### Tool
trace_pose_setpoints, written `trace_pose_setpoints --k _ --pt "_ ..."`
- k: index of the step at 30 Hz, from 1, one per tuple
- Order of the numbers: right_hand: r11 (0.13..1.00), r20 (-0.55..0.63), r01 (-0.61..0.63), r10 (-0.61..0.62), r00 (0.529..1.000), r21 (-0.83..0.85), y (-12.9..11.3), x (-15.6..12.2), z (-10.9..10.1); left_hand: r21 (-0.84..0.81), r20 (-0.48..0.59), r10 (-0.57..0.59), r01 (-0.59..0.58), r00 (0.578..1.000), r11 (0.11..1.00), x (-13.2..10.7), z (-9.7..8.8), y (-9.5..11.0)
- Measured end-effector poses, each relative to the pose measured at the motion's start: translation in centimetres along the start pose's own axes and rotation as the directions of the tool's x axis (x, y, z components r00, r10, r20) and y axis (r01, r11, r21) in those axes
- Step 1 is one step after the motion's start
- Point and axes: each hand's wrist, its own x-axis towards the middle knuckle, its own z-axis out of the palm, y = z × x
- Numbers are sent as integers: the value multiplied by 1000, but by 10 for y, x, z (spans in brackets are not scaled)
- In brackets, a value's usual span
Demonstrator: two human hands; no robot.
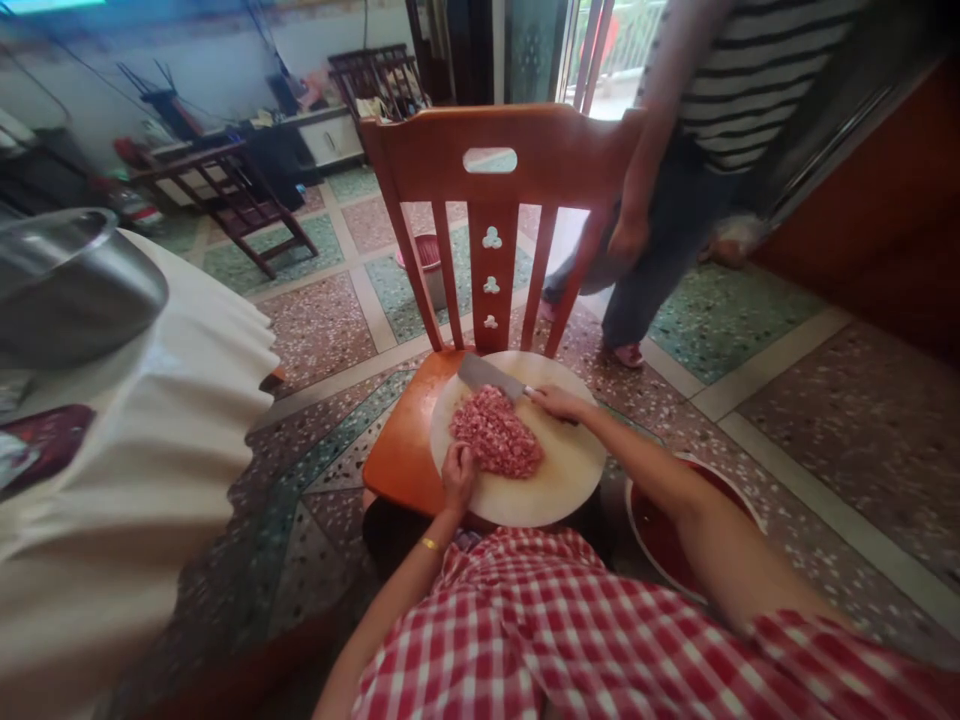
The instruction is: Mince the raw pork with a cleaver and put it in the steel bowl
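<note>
A heap of chopped raw meat lies on a round, pale cutting board, which rests on the wooden chair seat. My right hand is closed around the handle of a cleaver. Its broad blade lies across the far side of the board, beside the upper edge of the meat. At the board's near left side is my left hand, with curled fingers close to the meat. What those fingers hold, if anything, is hidden.
The chair back rises behind the board. A red basin stands on the floor at right. At left, a cloth-covered table bears a metal pot. Another person stands beyond the chair, near a small bin.
</note>
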Motion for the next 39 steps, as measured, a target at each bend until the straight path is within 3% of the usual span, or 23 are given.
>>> trace_pose_setpoints --k 3,7,12,15,18,22,25,28,30,32,35,37,39 --pt "972 61 145 -136 989 -187 -20 21 -11 -16 -28 -24 23 999 1000 -1 1 -3" --pt "788 92 404 -411 907 -464 -33 16 -27 -62 -46 -51 48 998 997 -9 -5 -1" --pt "567 124 481 -553 824 -669 -13 -43 -30 -144 -89 -37 24 995 989 -23 -21 11" --pt "500 89 412 -548 832 -762 13 -86 -16 -216 -130 -70 41 989 976 -22 -25 13" --pt "541 -3 323 -516 857 -776 35 -126 7 -286 -186 -112 55 976 957 -13 -21 10" --pt "764 -271 226 -463 844 -604 33 -168 32 -311 -205 -132 64 970 948 0 -11 5" --pt "897 -503 273 -424 753 -347 3 -188 39 -297 -190 -130 69 973 952 4 -4 3" --pt "902 -626 367 -424 654 -227 -31 -192 45 -246 -168 -96 53 981 968 3 0 1" --pt "897 -650 384 -428 628 -220 -41 -183 57 -216 -144 -79 47 986 975 1 1 0" --pt "907 -626 355 -416 660 -227 -38 -168 75 -193 -124 -64 39 990 980 0 1 -2" --pt "941 -490 255 -334 805 -221 -19 -145 101 -160 -109 -35 17 993 987 0 1 -5" --pt "965 -399 174 -241 884 -197 -12 -140 105 -149 -103 -29 13 994 989 0 1 -7" --pt "975 -378 142 -197 905 -168 -18 -146 97 -150 -94 -35 21 995 989 0 2 -8"
